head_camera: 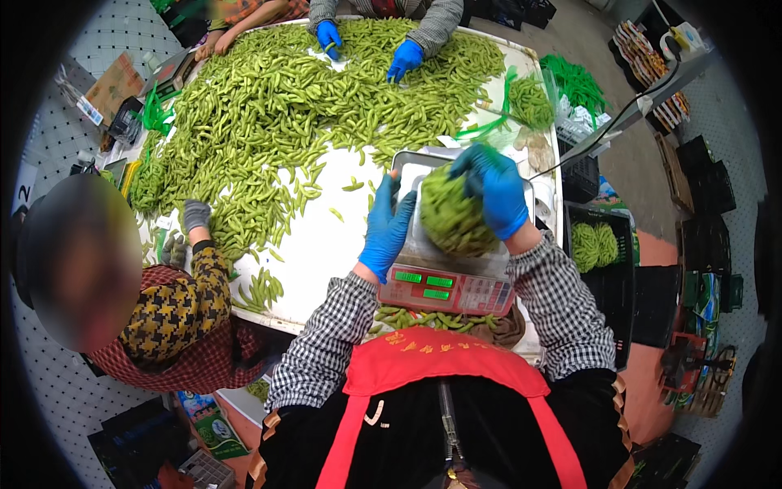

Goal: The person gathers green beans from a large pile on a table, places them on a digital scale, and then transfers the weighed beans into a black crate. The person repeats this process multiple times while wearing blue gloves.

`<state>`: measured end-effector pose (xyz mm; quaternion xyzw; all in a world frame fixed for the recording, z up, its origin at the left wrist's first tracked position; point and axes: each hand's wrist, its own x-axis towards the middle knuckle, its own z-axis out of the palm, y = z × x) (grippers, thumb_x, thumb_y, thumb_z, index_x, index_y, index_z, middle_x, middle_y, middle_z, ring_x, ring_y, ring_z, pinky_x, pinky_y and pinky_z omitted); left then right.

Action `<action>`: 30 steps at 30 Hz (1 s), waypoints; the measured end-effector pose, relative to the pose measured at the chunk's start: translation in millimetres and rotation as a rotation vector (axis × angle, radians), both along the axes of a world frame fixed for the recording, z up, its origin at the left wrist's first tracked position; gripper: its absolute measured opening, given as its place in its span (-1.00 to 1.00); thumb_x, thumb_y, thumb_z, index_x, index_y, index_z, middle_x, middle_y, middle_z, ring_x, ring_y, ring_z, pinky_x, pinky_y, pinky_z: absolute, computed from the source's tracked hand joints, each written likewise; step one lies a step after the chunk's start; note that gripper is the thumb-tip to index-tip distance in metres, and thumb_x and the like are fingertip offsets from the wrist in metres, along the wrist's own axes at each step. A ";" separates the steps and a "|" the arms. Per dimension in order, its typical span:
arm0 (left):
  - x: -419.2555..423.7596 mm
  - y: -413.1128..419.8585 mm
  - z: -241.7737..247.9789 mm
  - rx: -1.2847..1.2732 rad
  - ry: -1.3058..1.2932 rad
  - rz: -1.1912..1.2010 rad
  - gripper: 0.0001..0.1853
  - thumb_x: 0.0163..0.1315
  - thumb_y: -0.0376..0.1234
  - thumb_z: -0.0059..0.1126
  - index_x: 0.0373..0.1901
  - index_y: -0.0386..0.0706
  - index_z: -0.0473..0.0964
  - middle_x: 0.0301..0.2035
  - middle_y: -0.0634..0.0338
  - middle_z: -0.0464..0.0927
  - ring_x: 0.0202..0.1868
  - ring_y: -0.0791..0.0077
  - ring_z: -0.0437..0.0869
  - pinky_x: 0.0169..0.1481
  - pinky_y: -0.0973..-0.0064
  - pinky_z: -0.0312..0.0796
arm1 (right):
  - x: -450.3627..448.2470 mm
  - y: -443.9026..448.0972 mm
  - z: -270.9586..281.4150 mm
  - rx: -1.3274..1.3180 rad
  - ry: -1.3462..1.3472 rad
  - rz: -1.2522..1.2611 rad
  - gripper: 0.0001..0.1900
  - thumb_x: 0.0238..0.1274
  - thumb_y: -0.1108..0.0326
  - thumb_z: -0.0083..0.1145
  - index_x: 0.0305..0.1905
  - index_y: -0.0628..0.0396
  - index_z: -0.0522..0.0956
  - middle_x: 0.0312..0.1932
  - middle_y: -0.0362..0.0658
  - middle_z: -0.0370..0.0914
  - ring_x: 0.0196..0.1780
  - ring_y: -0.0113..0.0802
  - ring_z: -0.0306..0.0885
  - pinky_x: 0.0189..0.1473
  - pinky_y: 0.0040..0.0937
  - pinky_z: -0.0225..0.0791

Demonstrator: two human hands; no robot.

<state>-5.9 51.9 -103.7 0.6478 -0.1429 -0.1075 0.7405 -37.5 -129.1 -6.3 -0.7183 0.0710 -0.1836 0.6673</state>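
My right hand [496,186], in a blue glove, grips the gathered top of a green mesh bag filled with soybean pods [455,220]. The bag is over the metal pan of a digital weighing scale [449,292]; I cannot tell whether it rests there. The scale has a red front panel with lit green displays. Left of the pan is my left hand [386,226], also gloved in blue, fingers apart and holding nothing. Loose pods and a brown cloth [502,330] lie by the scale's near edge.
Loose soybean pods [269,104] are heaped across the white table [317,244]. Co-workers' hands reach in at the far side and left. Another mesh bag [530,101] lies far right. A black crate [602,305] holding bagged pods stands right; a cable [617,116] hangs near it.
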 end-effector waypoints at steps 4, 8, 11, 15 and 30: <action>4.1 -10.4 15.8 0.221 -0.391 -0.058 -0.07 0.13 -0.09 0.41 0.42 -0.30 0.13 0.35 -0.16 0.24 0.41 0.01 0.26 0.46 0.23 0.14 | 7.5 -19.8 14.1 0.131 0.072 0.195 -0.62 0.53 0.12 -0.11 -0.28 0.20 0.56 -0.56 -0.24 0.44 -0.54 -0.57 0.31 -0.42 -0.53 0.25; 12.5 -30.5 55.6 0.372 -0.586 -0.252 0.00 -0.08 -0.09 0.55 0.36 -0.27 0.20 0.31 -0.16 0.28 0.40 -0.05 0.24 0.45 0.22 0.15 | -2.0 -15.4 17.4 -0.206 -0.048 0.258 -0.74 0.47 0.20 0.00 -0.18 0.16 0.60 -0.33 -0.13 0.57 -0.32 -0.40 0.49 -0.22 -0.39 0.39; 23.2 -52.7 71.1 0.303 -0.539 -0.516 -0.17 0.01 -0.20 0.47 0.30 -0.25 0.27 0.27 -0.14 0.31 0.34 0.07 0.30 0.38 0.27 0.21 | -2.4 -13.1 22.3 -0.770 -0.349 0.262 -0.75 0.43 0.25 0.01 0.00 0.14 0.59 0.02 -0.01 0.53 0.13 -0.12 0.46 0.20 -0.23 0.31; 31.8 -73.3 39.5 0.137 -0.419 -0.548 -0.64 0.25 -0.38 0.20 0.07 -0.29 0.49 -0.06 0.07 0.57 -0.06 0.42 0.54 0.09 0.42 0.40 | 1.9 -17.9 27.3 -0.684 -0.291 0.387 -0.67 0.46 0.16 -0.03 0.09 0.15 0.55 -0.13 -0.12 0.54 0.00 -0.29 0.47 0.20 -0.33 0.26; 0.9 -75.0 41.4 0.121 -0.453 -0.275 -0.82 0.34 -0.43 0.13 -0.07 -0.24 0.60 -0.24 0.13 0.66 -0.18 0.48 0.63 -0.04 0.52 0.46 | -38.0 -30.2 25.5 0.583 0.052 0.177 -0.67 0.53 0.19 -0.08 0.04 0.24 0.52 -0.17 -0.10 0.65 -0.34 -0.45 0.60 -0.38 -0.57 0.39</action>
